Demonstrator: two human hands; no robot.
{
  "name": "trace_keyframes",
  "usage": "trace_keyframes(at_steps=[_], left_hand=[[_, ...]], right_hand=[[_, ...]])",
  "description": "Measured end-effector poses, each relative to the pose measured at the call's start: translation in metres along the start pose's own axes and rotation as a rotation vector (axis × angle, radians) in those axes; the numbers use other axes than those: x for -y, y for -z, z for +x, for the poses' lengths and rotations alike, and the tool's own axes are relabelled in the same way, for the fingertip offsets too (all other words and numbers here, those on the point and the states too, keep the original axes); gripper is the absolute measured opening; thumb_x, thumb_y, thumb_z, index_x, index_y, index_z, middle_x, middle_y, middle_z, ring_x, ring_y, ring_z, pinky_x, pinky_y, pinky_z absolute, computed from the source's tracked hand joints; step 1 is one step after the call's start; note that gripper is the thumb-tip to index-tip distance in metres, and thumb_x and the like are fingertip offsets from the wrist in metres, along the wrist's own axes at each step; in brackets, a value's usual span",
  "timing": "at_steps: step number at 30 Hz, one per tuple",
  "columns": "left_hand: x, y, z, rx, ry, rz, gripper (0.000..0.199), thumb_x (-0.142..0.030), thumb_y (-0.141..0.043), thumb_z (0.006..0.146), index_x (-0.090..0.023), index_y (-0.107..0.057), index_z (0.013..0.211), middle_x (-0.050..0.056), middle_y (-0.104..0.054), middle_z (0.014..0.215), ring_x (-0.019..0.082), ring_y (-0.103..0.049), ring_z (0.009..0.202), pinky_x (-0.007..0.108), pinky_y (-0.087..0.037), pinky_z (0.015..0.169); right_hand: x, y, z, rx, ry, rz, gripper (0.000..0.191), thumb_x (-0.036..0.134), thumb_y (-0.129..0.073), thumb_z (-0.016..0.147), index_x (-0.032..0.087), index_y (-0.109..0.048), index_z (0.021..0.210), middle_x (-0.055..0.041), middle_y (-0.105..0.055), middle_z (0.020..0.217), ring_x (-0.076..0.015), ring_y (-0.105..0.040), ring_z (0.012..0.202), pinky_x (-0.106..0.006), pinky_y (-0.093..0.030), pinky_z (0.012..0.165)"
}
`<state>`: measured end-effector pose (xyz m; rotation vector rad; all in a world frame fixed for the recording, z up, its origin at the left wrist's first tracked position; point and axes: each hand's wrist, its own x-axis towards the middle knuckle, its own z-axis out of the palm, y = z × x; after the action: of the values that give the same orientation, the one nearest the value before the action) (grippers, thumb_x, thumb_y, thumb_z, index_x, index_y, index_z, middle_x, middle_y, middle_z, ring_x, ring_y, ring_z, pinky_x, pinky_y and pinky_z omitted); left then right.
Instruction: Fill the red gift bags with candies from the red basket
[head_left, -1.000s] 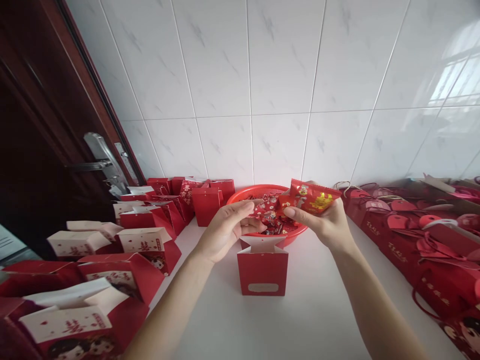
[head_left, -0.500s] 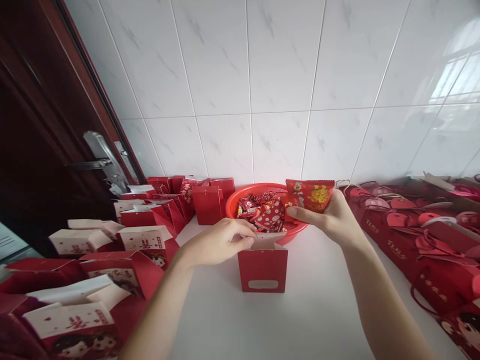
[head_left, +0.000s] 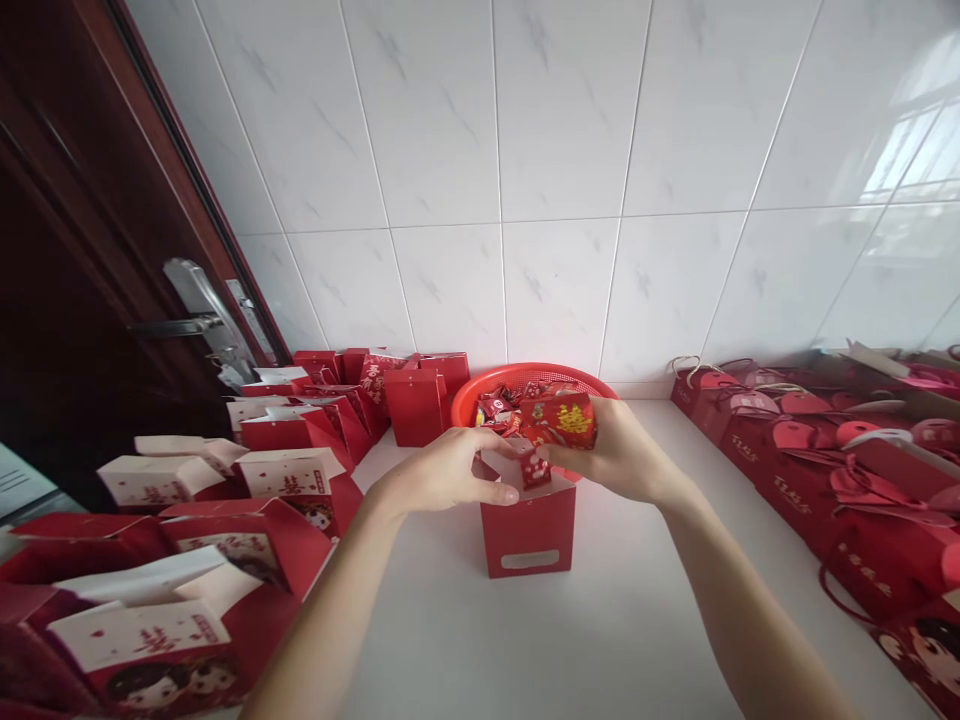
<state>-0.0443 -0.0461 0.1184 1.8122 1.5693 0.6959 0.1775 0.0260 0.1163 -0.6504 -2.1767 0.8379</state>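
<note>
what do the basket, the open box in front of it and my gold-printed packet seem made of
Basket: probably plastic, slightly glossy, with fine perforations.
Box: likely smooth card, given its thin folded flaps and pale inside.
Packet: perhaps plastic or foil film, judging by its printed sheen.

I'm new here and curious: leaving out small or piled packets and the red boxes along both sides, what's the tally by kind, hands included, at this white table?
Red plastic mesh basket: 1
Open-topped red cardboard box: 1
Large red gold-lettered packet: 1
Bare left hand and right hand: 2
Total: 5
</note>
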Motion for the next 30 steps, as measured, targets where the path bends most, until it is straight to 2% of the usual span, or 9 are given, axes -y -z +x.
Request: trace_keyframes(at_steps=[7, 14, 16, 20, 23, 27, 30], left_hand=[[0.001, 0.001, 0.001, -0.004, 0.022, 0.035, 0.053, -0.047, -0.084, 0.064, -0.023, -0.076, 0.11, 0.01, -0.071, 0.123, 0.027, -0.071, 0.095, 0.031, -0.053, 0.074], [0.005, 0.001, 0.002, 0.017, -0.004, 0.02, 0.053, -0.047, -0.083, 0.067, -0.023, -0.075, 0.114, 0.009, -0.071, 0.124, 0.028, -0.071, 0.096, 0.03, -0.053, 0.072], [0.006, 0.001, 0.002, 0.015, -0.03, 0.019, 0.051, -0.046, -0.083, 0.067, -0.024, -0.075, 0.113, 0.007, -0.072, 0.119, 0.027, -0.071, 0.093, 0.029, -0.052, 0.07], [0.005, 0.0, 0.003, 0.042, -0.086, 0.02, 0.038, -0.043, -0.079, 0.072, -0.024, -0.076, 0.105, 0.003, -0.075, 0.1, 0.023, -0.07, 0.084, 0.028, -0.052, 0.068], [0.003, 0.0, 0.002, 0.051, -0.074, 0.033, 0.037, -0.042, -0.078, 0.073, -0.024, -0.075, 0.105, 0.003, -0.075, 0.101, 0.022, -0.07, 0.084, 0.027, -0.051, 0.068], [0.003, 0.0, 0.002, 0.03, -0.074, 0.027, 0.039, -0.041, -0.08, 0.072, -0.025, -0.075, 0.107, 0.003, -0.076, 0.103, 0.023, -0.07, 0.083, 0.028, -0.051, 0.068], [0.005, 0.0, 0.002, 0.039, -0.078, -0.018, 0.04, -0.041, -0.08, 0.072, -0.026, -0.076, 0.109, 0.004, -0.076, 0.106, 0.023, -0.071, 0.084, 0.028, -0.053, 0.069]], right_hand=[[-0.002, -0.002, 0.002, 0.025, -0.043, 0.02, 0.02, 0.036, -0.074, 0.078, 0.019, -0.07, 0.086, -0.0019, -0.068, 0.075, -0.0177, -0.06, 0.067, -0.028, -0.047, 0.057], [-0.007, -0.009, 0.008, 0.03, -0.08, -0.004, 0.02, 0.034, -0.075, 0.075, 0.018, -0.071, 0.087, -0.0023, -0.07, 0.075, -0.0181, -0.06, 0.066, -0.029, -0.046, 0.054], [-0.008, -0.013, 0.009, 0.018, -0.085, -0.046, 0.02, 0.03, -0.075, 0.074, 0.019, -0.072, 0.09, -0.002, -0.07, 0.075, -0.0181, -0.061, 0.066, -0.028, -0.046, 0.055], [-0.008, -0.017, 0.01, 0.001, -0.1, -0.113, 0.03, 0.027, -0.079, 0.071, 0.024, -0.072, 0.1, -0.0004, -0.069, 0.072, -0.0186, -0.061, 0.063, -0.029, -0.045, 0.055], [-0.009, -0.018, 0.01, 0.012, -0.111, -0.121, 0.033, 0.027, -0.078, 0.072, 0.024, -0.071, 0.105, -0.0008, -0.069, 0.074, -0.0195, -0.062, 0.066, -0.03, -0.045, 0.057], [-0.009, -0.016, 0.009, 0.02, -0.085, -0.18, 0.032, 0.025, -0.076, 0.074, 0.025, -0.069, 0.105, -0.0019, -0.07, 0.084, -0.0195, -0.062, 0.07, -0.029, -0.042, 0.058], [-0.006, -0.018, 0.008, 0.046, -0.052, -0.272, 0.023, 0.022, -0.075, 0.076, 0.026, -0.066, 0.097, -0.0011, -0.069, 0.083, -0.0188, -0.06, 0.07, -0.028, -0.037, 0.057]])
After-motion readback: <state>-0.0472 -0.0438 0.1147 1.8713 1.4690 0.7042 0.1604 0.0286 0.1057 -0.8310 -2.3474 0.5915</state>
